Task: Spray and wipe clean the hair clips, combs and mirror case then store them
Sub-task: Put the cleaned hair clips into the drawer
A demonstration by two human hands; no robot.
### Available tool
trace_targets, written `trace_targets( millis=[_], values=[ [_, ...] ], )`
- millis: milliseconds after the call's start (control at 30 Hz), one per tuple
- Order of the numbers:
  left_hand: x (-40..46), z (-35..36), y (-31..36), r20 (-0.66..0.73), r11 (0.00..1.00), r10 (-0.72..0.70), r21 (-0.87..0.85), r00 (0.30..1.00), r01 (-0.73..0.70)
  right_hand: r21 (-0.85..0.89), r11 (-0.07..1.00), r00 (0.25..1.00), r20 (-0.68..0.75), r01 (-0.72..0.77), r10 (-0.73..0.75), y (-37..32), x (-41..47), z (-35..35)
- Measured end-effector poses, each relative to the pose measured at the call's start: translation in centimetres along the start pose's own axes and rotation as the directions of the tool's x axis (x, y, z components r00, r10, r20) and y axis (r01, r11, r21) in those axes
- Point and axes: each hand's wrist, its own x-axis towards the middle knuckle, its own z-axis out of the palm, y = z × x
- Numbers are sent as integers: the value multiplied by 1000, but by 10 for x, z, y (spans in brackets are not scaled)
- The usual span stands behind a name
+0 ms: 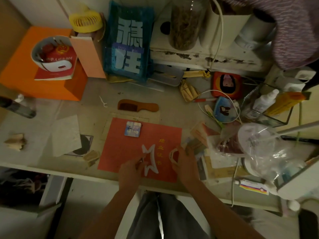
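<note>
A white star-shaped hair clip (150, 160) is pinched by the left hand (132, 169) and a small white clip (173, 155) by the right hand (185, 163) over a red mat (120, 144), while the comb (138, 105) and mirror case (132, 128) lie unstored nearby, so most work seems left.

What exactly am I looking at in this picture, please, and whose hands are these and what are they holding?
There is no machine here. A person wears a wide-angle camera on the head, so the single picture looks down at their own arms and a cluttered desk.

The left hand grips a white star-shaped hair clip. The right hand holds a smaller, rounded white clip. Both are over a red sheet with yellow lettering.

Also on the sheet is a small square case, perhaps the mirror case. Beyond it lies a brown comb; to the left, a white paper towel. A white spray bottle stands in a clear box at the right.
</note>
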Motion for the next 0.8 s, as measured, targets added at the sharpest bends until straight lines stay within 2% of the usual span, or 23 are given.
trace_targets(
  millis=[100,200,267,400,567,800],
  values=[
    [0,-3,4,-19,999,-17,-38,1000,16,87,996,1000,-12,6,-5,1,-1,-3],
    [0,-8,8,-41,997,-9,-80,999,6,282,960,1000,-22,7,-1,-1,-4,-12],
    [-1,-13,12,-64,995,-9,-101,998,3,344,938,999,-45,35,-20,-4,-4,-19],
    [1,-25,22,-154,981,-19,-193,988,-11,369,924,994,-86,97,-70,-15,-3,-35],
    [0,-44,35,-200,954,-71,-299,977,8,375,905,974,-170,202,-147,-43,2,-58],
    [-8,-77,54,-360,893,-152,-449,920,-28,323,879,934,-181,351,-307,-91,4,-80]
  ],
)
